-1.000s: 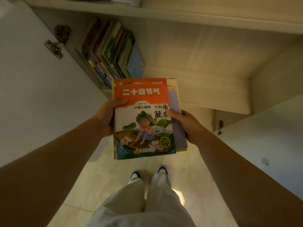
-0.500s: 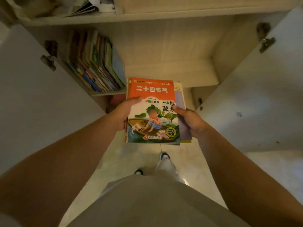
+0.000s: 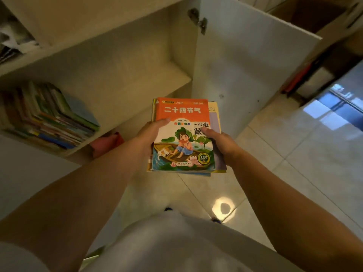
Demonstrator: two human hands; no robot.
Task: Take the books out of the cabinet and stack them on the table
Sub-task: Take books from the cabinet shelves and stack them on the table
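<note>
I hold a small stack of books (image 3: pixel 182 122) flat in front of me over the floor; the top one has an orange cover with a child in a boat. My left hand (image 3: pixel 149 134) grips the stack's left edge, thumb on the cover. My right hand (image 3: pixel 220 142) grips the right edge the same way. At the far left, a row of leaning books (image 3: pixel 45 114) stays on the shelf of the open cabinet (image 3: pixel 125 75). No table is in view.
The cabinet's white right door (image 3: pixel 245 61) stands open just beyond the stack. A red object (image 3: pixel 106 143) lies under the shelf. Glossy tiled floor (image 3: pixel 294 154) spreads to the right, with dark furniture (image 3: pixel 322 61) at the upper right.
The view has swung to the right. The cabinet and its leaning books have slid to the left, and the right door and tiled floor have come into view. Both hands keep the same hold.
</note>
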